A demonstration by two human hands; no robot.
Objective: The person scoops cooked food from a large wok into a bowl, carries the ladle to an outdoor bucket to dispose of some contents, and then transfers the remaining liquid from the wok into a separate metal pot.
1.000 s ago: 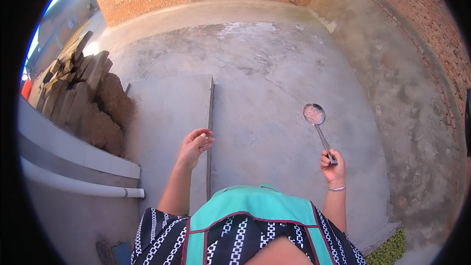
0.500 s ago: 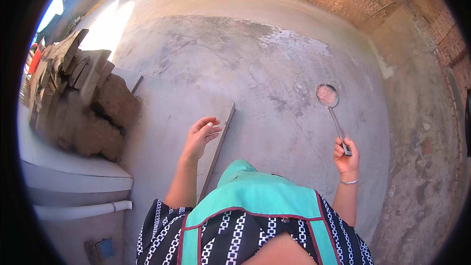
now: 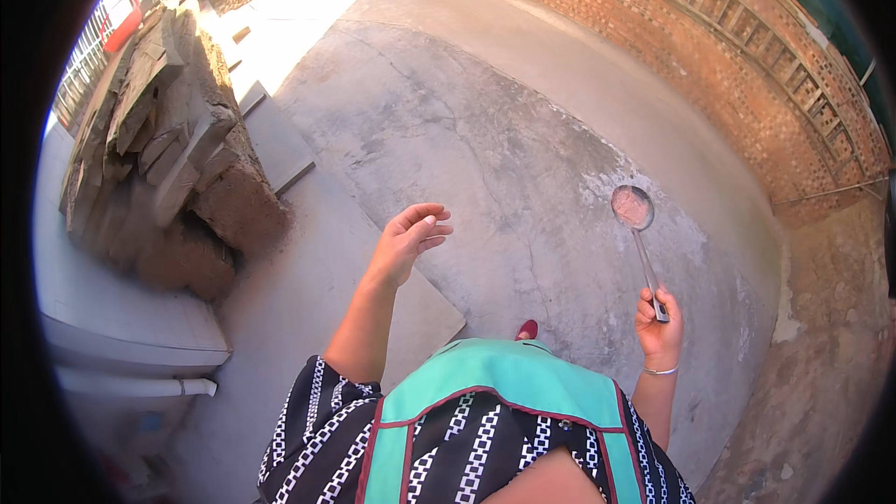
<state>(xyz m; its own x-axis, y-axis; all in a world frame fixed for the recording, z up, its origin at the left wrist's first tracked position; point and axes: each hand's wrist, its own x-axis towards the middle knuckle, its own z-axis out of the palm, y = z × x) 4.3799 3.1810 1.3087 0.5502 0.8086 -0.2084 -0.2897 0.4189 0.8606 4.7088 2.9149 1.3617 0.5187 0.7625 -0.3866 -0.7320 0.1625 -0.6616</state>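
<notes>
Ladle held out in the right hand over a concrete yard.

The right hand (image 3: pixel 659 325) is clenched round the handle end of the ladle (image 3: pixel 639 233); its long axis runs up and away from the grip, slightly leftward, ending in a round bowl with pinkish-brown contents over the floor (image 3: pixel 523 159). The left hand (image 3: pixel 411 238) is empty, fingers loosely spread, raised well apart from the ladle, which lies to its right. A timber stack (image 3: pixel 168 140) stands at the left, a brick wall (image 3: pixel 747 65) beyond.

Left hand (image 3: pixel 408 241) open, right hand (image 3: pixel 659 327) clenched.
</notes>
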